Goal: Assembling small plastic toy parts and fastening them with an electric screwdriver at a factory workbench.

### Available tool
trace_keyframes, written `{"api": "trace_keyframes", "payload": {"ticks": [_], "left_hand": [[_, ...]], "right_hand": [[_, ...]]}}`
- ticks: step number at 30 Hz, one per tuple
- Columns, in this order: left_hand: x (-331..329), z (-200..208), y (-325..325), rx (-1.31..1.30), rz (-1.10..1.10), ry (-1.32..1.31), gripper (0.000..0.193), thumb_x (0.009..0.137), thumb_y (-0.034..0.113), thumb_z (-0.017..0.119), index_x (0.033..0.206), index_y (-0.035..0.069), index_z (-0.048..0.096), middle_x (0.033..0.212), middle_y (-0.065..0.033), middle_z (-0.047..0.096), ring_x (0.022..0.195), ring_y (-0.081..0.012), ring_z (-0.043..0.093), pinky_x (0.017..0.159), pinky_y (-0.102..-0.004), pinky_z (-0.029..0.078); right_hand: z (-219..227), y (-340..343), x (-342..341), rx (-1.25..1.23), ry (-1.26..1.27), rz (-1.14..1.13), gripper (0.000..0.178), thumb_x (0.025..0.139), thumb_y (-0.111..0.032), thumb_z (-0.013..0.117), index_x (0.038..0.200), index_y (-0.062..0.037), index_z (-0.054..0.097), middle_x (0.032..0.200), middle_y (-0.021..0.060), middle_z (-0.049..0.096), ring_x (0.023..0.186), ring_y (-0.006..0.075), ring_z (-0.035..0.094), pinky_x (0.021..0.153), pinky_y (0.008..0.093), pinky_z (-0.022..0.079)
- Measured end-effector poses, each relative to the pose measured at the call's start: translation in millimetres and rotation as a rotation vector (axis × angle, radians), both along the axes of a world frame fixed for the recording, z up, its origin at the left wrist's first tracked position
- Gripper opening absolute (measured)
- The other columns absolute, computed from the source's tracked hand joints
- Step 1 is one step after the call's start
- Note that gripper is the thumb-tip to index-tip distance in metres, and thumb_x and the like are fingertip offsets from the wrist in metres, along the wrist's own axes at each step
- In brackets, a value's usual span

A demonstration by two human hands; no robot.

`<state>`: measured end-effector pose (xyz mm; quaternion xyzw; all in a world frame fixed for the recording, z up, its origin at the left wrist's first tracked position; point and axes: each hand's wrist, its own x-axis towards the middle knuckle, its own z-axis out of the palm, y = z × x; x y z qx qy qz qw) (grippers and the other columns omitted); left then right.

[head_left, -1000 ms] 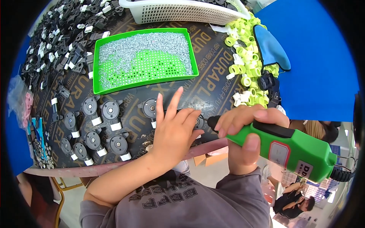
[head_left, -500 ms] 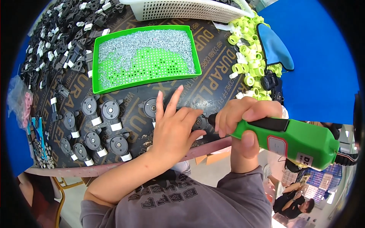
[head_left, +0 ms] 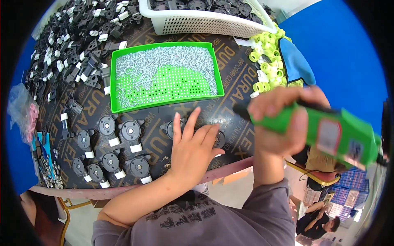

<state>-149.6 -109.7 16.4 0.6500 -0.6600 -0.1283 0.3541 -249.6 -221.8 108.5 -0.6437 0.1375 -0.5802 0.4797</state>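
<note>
My right hand grips a green electric screwdriver, blurred by motion. Its dark nose points left, apart from the parts on the table. My left hand lies with fingers stretched and spread, thumb and fingertips touching a round black wheel-like part that they partly cover. Under its index finger, a second round black part peeks out. To the left sit several similar black parts with white ends, among them one with a screw-like centre.
A green tray of small silver screws stands beyond my hands. Behind it is a white perforated basket of black parts. Black-and-white pieces heap at far left, yellow-green rings at right beside a blue pouch. Another person sits lower right.
The screwdriver in my right hand has lifted away from the round part, up and to the right. My left hand stays by the part. The whole view has shifted slightly.
</note>
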Motion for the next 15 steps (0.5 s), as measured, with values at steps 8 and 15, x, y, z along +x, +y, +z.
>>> {"api": "trace_keyframes", "payload": {"ticks": [8, 15], "left_hand": [[8, 3, 3, 0.022, -0.022, 0.037, 0.051, 0.07, 0.032, 0.079, 0.112, 0.007, 0.065, 0.115, -0.0054, 0.061, 0.135, -0.0362, 0.038, 0.111, -0.0685, 0.015], [11, 4, 3, 0.048, -0.012, 0.043, 0.05, 0.071, 0.031, 0.079, 0.112, 0.006, 0.065, 0.116, -0.0064, 0.06, 0.134, -0.0367, 0.039, 0.11, -0.0684, 0.015]], "right_hand": [[-46, -54, 51, -0.087, 0.094, -0.004, 0.023, 0.096, -0.009, 0.053, 0.115, -0.0018, 0.041, 0.069, 0.0112, 0.055, 0.054, 0.0181, 0.054, 0.053, 0.033, 0.05], [-51, -53, 54, -0.058, 0.115, -0.013, 0.023, 0.097, -0.008, 0.052, 0.115, -0.0018, 0.04, 0.07, 0.0114, 0.055, 0.054, 0.0182, 0.054, 0.053, 0.0331, 0.05]]}}
